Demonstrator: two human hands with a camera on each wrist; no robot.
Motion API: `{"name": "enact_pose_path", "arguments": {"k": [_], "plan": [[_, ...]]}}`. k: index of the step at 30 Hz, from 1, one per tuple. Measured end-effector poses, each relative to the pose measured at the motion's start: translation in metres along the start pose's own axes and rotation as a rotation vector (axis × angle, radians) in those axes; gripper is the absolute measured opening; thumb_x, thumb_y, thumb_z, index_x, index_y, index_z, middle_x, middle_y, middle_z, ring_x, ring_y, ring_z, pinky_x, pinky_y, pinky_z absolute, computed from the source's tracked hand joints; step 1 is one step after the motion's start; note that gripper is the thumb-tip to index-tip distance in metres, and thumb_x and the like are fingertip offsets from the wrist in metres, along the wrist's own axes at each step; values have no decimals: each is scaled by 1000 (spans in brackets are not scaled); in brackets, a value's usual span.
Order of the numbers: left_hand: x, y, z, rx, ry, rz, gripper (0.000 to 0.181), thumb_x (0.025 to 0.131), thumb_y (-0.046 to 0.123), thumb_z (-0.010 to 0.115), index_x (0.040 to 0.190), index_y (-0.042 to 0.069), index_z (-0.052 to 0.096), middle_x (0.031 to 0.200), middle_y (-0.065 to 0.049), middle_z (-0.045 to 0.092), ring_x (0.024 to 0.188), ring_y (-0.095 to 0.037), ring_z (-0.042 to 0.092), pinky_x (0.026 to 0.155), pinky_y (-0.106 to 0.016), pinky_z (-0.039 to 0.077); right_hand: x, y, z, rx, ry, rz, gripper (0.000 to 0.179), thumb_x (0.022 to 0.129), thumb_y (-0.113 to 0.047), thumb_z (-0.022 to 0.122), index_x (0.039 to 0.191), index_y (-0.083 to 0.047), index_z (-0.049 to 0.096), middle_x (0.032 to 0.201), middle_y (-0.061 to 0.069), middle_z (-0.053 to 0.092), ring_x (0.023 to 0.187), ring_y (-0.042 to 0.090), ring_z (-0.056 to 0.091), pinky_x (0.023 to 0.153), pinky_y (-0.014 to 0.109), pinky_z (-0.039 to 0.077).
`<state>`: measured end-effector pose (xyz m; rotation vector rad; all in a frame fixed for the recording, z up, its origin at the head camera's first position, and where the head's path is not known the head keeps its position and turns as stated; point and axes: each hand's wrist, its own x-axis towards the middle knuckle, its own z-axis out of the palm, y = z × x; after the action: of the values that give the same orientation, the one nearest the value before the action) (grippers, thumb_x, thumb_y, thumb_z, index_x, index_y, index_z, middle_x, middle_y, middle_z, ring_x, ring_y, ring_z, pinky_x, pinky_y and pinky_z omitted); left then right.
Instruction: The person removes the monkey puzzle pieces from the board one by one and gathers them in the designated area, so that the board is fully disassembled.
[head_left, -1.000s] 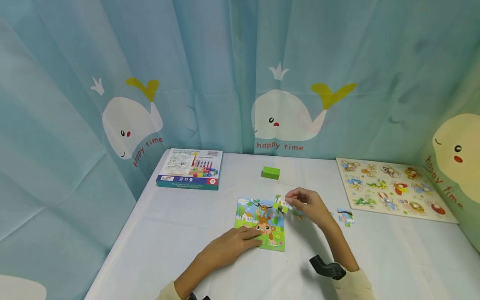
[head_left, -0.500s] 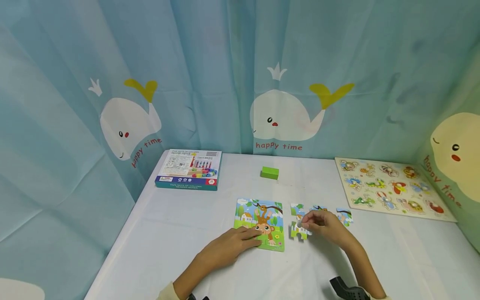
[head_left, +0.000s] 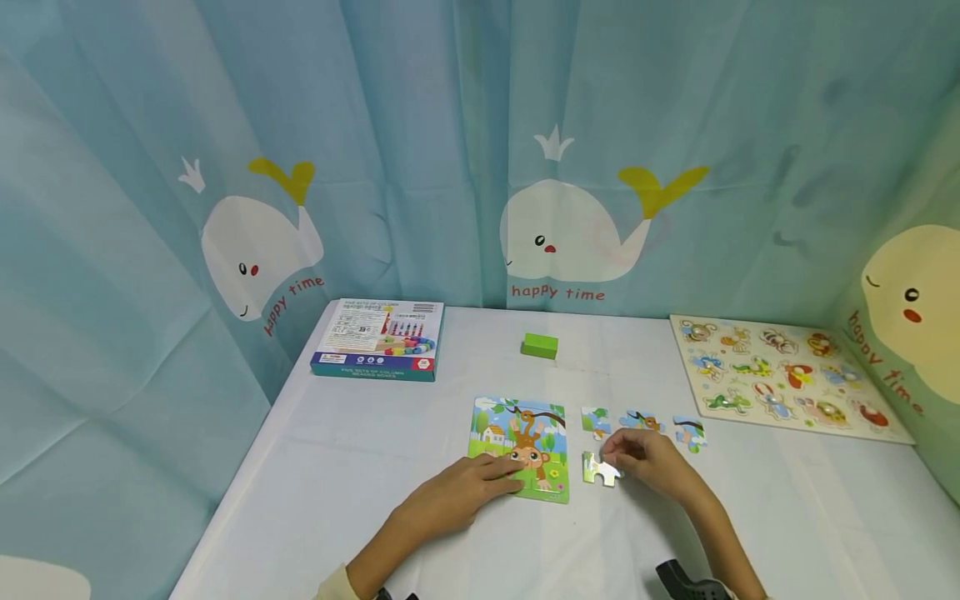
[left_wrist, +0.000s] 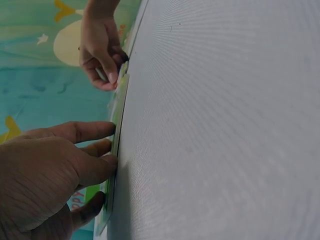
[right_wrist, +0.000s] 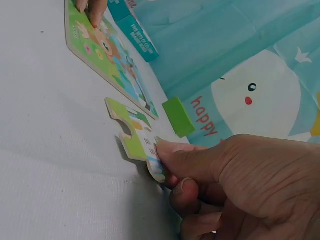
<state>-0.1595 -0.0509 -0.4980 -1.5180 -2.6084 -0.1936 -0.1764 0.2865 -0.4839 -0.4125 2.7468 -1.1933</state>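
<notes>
A monkey jigsaw puzzle (head_left: 553, 442) lies flat on the white table, its picture showing a monkey, a house and a branch. My left hand (head_left: 468, 492) rests on its lower left part, the fingertips pressing on the board. To the right of the board, my right hand (head_left: 652, 462) pinches a puzzle piece (right_wrist: 132, 130) between thumb and fingers. In the right wrist view this piece is green and white, tilted, with one edge near the tabletop. Just beyond that hand lie loose puzzle pieces (head_left: 595, 421), including a branch piece (head_left: 689, 433) at the right.
A green block (head_left: 540, 346) sits behind the puzzle. At the back left is a flat toy box (head_left: 378, 337). An insect peg board (head_left: 787, 379) lies at the back right. A blue whale-print curtain (head_left: 420, 167) hangs behind the table.
My right hand has moved right and toward me from the board's upper right corner, carrying the piece, which now tilts below the loose pieces. The left hand stays on the board.
</notes>
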Motion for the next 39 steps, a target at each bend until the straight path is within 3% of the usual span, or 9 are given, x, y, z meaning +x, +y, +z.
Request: {"name": "enact_pose_path", "arguments": {"k": [6,18,39], "plan": [[-1,0,-1,-6,0,-2,52,89,1,61,136,23,57,148,6,48,132,-17,50,100,-34,49,1,-3,1,-83,40,53,3,87,-11,72,89,-10,69,82,-3,67,67,1,51,61,20,46],[-1,1,-2,-22,-4,-8,54,88,-1,61,137,23,57,149,6,48,134,-17,49,101,-35,49,1,0,6,-174,101,38,6,86,-11,73,84,-14,68,72,-7,59,61,2,42,55,21,39],[0,2,0,-35,18,-10,48,92,2,60,136,21,58,148,4,48,134,-18,48,99,-36,50,1,-2,7,-172,112,51,6,86,-10,73,85,-12,67,71,-4,57,62,4,43,55,21,39]]}}
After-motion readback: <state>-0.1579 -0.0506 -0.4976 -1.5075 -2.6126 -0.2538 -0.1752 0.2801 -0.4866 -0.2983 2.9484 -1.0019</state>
